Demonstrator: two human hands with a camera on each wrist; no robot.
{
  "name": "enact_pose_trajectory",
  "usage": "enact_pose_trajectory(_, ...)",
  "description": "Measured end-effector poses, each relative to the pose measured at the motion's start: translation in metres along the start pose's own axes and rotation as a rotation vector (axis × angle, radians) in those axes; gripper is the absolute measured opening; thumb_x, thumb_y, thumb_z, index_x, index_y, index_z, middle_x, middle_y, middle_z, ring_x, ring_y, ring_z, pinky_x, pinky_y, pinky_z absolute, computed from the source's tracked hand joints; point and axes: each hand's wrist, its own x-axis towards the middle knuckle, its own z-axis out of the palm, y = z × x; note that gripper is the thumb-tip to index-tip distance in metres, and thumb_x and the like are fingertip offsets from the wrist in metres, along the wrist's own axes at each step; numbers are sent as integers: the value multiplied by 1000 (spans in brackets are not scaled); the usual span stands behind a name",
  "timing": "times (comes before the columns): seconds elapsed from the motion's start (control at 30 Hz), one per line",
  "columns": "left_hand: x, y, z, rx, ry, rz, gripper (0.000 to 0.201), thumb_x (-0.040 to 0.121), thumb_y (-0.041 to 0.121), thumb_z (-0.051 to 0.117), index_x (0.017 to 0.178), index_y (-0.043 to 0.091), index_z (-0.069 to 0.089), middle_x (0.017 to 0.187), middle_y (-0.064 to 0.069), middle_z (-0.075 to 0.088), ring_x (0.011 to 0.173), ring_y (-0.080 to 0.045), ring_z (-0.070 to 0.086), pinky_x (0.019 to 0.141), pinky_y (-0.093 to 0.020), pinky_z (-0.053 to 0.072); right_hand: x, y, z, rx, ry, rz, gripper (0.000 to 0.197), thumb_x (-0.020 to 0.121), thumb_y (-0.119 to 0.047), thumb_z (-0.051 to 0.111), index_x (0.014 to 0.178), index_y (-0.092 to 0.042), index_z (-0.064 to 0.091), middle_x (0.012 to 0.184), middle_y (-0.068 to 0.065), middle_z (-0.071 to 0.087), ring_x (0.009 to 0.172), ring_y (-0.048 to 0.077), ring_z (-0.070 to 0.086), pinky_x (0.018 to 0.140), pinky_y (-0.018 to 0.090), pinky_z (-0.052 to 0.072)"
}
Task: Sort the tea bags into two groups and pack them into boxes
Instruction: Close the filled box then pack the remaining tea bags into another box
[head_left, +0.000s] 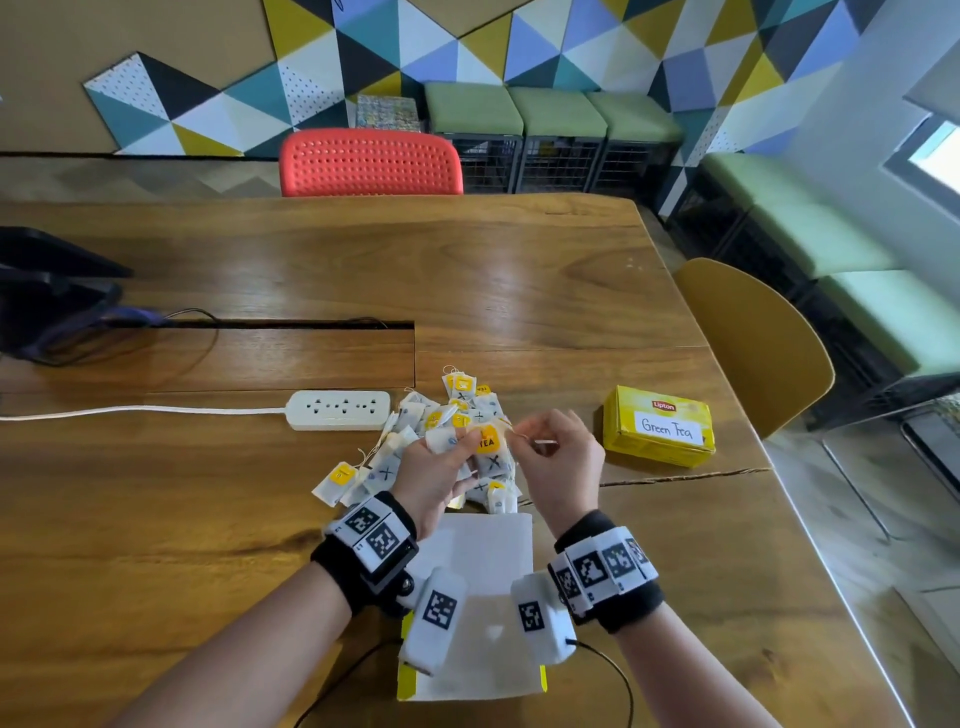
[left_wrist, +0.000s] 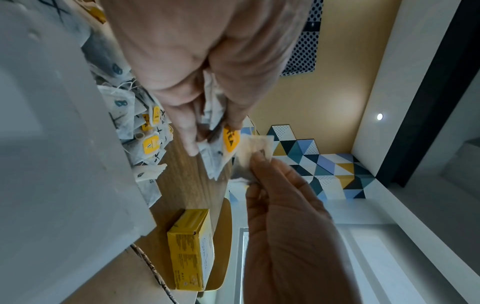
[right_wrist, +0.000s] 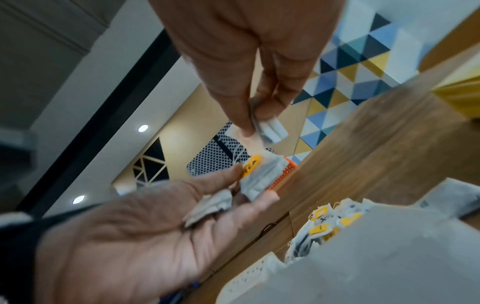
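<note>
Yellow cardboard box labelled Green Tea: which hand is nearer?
Right. The right hand is just left of the yellow cardboard box; the left hand is farther left.

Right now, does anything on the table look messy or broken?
Yes. The tea bags lie in a jumbled pile with tangled strings beside the power strip, unsorted. A crack runs through the table below the Green Tea box.
</note>
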Motion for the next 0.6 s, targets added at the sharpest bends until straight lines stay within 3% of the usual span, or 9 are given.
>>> enact_pose_trajectory(0.13, -2, 0, 4, -25, -32, 18, 16, 94, 14, 60, 101, 1, 64, 88, -7, 75, 83, -17, 73, 72, -32, 58, -10, 1, 14, -21, -115, -218, 7, 73, -10, 78, 76, -14, 73, 75, -4, 67, 62, -3, 57, 59, 5, 43)
enact_pose_trajectory(0.23, -1, 3, 3, -53, -20, 12, 16, 97, 15, 56, 102, 2, 64, 84, -6, 75, 76, -17, 73, 83, -39, 56, -12, 4, 14, 40, -168, -152, 11, 81, -9, 71, 91, -12, 75, 87, -9, 70, 73, -7, 61, 64, 4, 44)
enact_pose_trajectory(0.3, 1, 3, 0, -40, -15, -1, 16, 96, 15, 57, 102, 2, 65, 84, -7, 75, 73, -19, 73, 82, -38, 57, -11, 8, 14, 67, -147, -125, 16, 82, -5, 71, 96, -12, 72, 93, -8, 68, 77, -8, 62, 65, 4, 45)
enact_pose_trajectory(0.43, 0, 0, 0, 4, -9, -17, 6, 95, 11, 60, 94, 10, 65, 80, -2, 75, 67, -11, 72, 58, -22, 56, -3, 7, 12, 32, -151, 112, 38, 74, -18, 80, 107, -18, 64, 105, -4, 51, 81, 4, 59, 64, 9, 46)
enact_pose_trajectory(0.53, -2, 1, 1, 22, -15, -8, 16, 98, 15, 53, 98, 7, 67, 77, -2, 75, 70, -12, 71, 65, -26, 56, 0, 9, 12, -34, -302, 335, 35, 78, -35, 76, 104, -15, 64, 100, -4, 61, 82, 12, 63, 77, 26, 55)
enact_pose_trajectory(0.6, -4, 4, 3, -3, -48, -11, 26, 102, 17, 45, 103, 2, 66, 83, -9, 74, 75, -20, 71, 79, -39, 56, -3, 11, 14, 75, -360, 449, 26, 79, -31, 76, 93, -11, 65, 88, 3, 69, 78, 20, 68, 72, 39, 58)
